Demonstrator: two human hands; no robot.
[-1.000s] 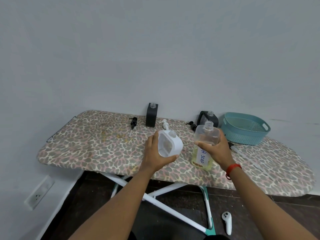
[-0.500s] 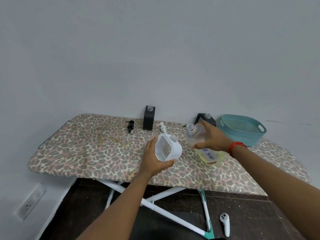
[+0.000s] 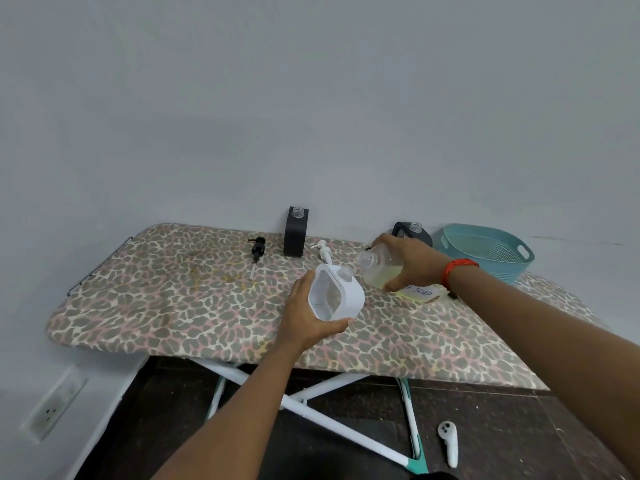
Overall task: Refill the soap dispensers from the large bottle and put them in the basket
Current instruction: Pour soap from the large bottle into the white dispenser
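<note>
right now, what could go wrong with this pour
1. The large bottle is tipped with its mouth beside the white dispenser's narrow neck, not clearly over it, so soap may run onto the ironing board cover.
2. The left hand holds the dispenser tilted rather than standing, so soap could spill back out, or the dispenser could slip.
3. The white pump lies close behind, and the right hand might knock it.

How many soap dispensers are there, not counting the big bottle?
3: a white dispenser held in the left hand, a black dispenser standing by the wall, and a dark dispenser partly hidden behind the right hand, beside the basket.
</note>
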